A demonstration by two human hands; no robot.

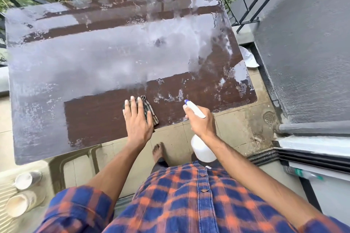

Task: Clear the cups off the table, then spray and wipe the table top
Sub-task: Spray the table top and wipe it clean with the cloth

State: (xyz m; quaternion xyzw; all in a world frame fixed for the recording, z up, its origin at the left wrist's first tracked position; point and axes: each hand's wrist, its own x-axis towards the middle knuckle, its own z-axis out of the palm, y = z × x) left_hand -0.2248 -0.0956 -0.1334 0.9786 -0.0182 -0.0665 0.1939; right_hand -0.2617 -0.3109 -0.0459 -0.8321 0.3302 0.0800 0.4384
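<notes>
Two hands: left hand [137,119] flat pressing cloth [149,109] on table [94,58]; right hand [200,121] gripping spray bottle [202,147].

No text can be read; a green label [299,172] on a white thing at the right edge bears lettering, too small and blurred to make out

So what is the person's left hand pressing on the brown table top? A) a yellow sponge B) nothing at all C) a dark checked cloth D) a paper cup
C: the left hand lies flat on a dark checked cloth near the front edge of the brown table top, while the right hand holds the white plastic spray bottle.
</notes>
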